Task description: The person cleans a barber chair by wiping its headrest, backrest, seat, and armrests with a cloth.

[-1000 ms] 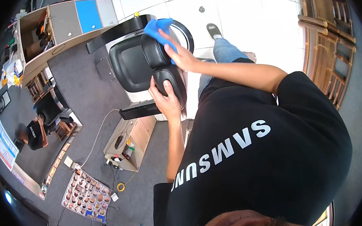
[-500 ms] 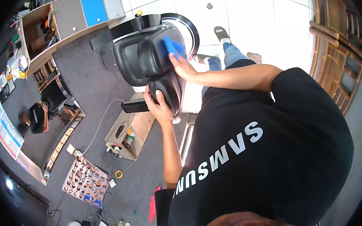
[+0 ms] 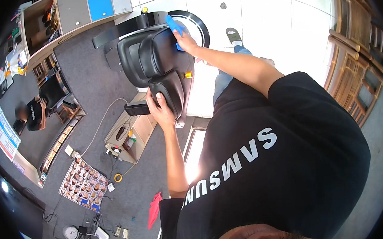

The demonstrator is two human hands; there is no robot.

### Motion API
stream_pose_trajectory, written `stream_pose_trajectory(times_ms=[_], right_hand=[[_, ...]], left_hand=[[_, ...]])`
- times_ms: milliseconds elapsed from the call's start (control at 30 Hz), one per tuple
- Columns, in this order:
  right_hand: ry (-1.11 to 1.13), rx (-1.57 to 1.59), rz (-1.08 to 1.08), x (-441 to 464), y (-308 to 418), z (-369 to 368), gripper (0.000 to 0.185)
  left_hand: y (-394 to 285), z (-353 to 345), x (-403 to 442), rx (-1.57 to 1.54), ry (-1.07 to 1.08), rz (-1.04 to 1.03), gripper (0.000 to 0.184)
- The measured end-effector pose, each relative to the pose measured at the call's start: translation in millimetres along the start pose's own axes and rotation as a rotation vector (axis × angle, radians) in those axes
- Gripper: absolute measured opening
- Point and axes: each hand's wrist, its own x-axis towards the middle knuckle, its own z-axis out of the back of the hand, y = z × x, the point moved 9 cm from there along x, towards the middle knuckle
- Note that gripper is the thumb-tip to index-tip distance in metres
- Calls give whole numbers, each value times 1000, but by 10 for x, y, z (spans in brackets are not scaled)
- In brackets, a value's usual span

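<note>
A black padded chair stands in the upper middle, its smooth back turned partly towards me. My right hand presses a blue cloth on the outer side of the chair's back, near the round base. Lower down, my left hand grips the padded headrest, with the thumb on its near face and the other fingers at its left edge. Between the back and the headrest, a small yellow piece shows at the outer edge.
Cabinets line the upper left, beside a mirror with a reflected person. A wooden box cabinet stands below the chair. A picture poster, cables and a red cloth lie lower left. Bamboo seating is at right.
My right hand has moved the blue cloth across the chair's back towards the round base. My left hand stays on the headrest. The view has shifted, and the yellow piece now shows.
</note>
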Motion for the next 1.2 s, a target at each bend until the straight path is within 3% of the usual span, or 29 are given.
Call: stream_pose_trajectory(times_ms=[33, 133, 200, 333, 467, 533, 633, 767, 900, 1000, 1033, 1200], right_hand=[[-16, -34, -49, -110, 74, 83, 65], [-44, -114, 126, -636, 365, 99, 59], [21, 9, 201, -1276, 831, 272, 59], [-249, -75, 478, -1030, 639, 276, 51], [-7, -109, -61, -61, 42, 134, 67], [-34, -247, -81, 389, -152, 166, 70], [167, -189, -285, 1474, -1449, -162, 80], [64, -68, -333, 735, -969, -6, 81], [22, -31, 64, -379, -74, 114, 68], [-6, 49, 240, -557, 227, 140, 69], [110, 76, -29, -456, 52, 70, 69], [-35, -97, -161, 584, -301, 91, 74]], left_hand=[[5, 6, -10, 14, -9, 0, 55], [-23, -8, -8, 43, -15, -4, 55], [-92, -3, -9, 59, -2, -4, 54], [-33, -13, 0, 46, 30, -14, 59], [-19, -1, -2, 48, 59, -7, 67], [-61, -23, 24, 59, 76, -6, 68], [-112, -31, 26, 65, 85, -10, 68], [-96, -7, 29, 63, 58, -6, 76], [-89, -15, 36, 36, 55, -9, 77], [-125, -16, 40, 45, 47, -8, 78], [-136, -18, 42, 42, 47, -6, 78], [-186, -27, 65, 17, 42, 1, 78]])
